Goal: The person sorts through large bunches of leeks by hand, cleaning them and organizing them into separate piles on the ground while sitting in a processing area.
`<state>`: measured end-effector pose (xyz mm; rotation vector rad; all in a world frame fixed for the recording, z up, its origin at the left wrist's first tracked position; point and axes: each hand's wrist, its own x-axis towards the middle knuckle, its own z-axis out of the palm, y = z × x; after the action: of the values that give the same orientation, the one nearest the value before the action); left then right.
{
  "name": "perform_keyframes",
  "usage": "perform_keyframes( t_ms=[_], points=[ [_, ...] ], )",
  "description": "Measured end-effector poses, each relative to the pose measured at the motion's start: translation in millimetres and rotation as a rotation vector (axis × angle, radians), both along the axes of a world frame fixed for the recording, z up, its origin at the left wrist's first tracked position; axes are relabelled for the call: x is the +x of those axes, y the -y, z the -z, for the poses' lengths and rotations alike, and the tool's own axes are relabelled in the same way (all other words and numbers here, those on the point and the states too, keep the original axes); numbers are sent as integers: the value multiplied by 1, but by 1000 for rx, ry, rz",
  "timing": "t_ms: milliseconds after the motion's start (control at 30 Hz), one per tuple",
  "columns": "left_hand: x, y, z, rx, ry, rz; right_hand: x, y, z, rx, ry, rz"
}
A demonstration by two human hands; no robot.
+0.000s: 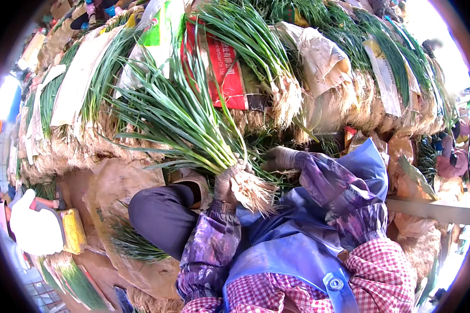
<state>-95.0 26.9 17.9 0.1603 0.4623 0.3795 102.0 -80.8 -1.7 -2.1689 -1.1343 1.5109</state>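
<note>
My gloved left hand (228, 187) is closed around a bunch of green onions (209, 141) near its root end. Pale, stringy roots (255, 192) hang out below the hand, while the long green leaves fan up and to the left. Just right of the bunch is my gloved right hand (281, 158), blurred, with its fingers toward the bunch; whether it holds anything does not show. Loose green leaves lie beneath it, over my lap and blue apron (282, 250).
Ahead, a long heap of green onions (282, 94) is stacked roots toward me, partly covered by sacks, one of them red (219, 68). Brown sheeting (120, 208) lies at left with loose onions (133, 240). A person in white (34, 224) sits near a yellow container (73, 231).
</note>
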Motion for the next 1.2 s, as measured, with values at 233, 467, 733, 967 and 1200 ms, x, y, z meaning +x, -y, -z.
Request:
perform_keyframes(
  t_ms=[233,467,733,967,1200],
  points=[
    [-8,-8,22,239,-291,156,-39,-60,-18,346,-318,549],
    [-4,-1,11,342,-325,156,-32,-64,-53,328,453,100],
    [6,11,0,296,-437,181,-25,-175,-84,737,227,245],
    [-16,2,49,113,-268,97,-76,-80,-89,643,-62,32],
    [-9,-20,-24,190,-93,180,24,17,-21,597,-676,1228]
  ],
)
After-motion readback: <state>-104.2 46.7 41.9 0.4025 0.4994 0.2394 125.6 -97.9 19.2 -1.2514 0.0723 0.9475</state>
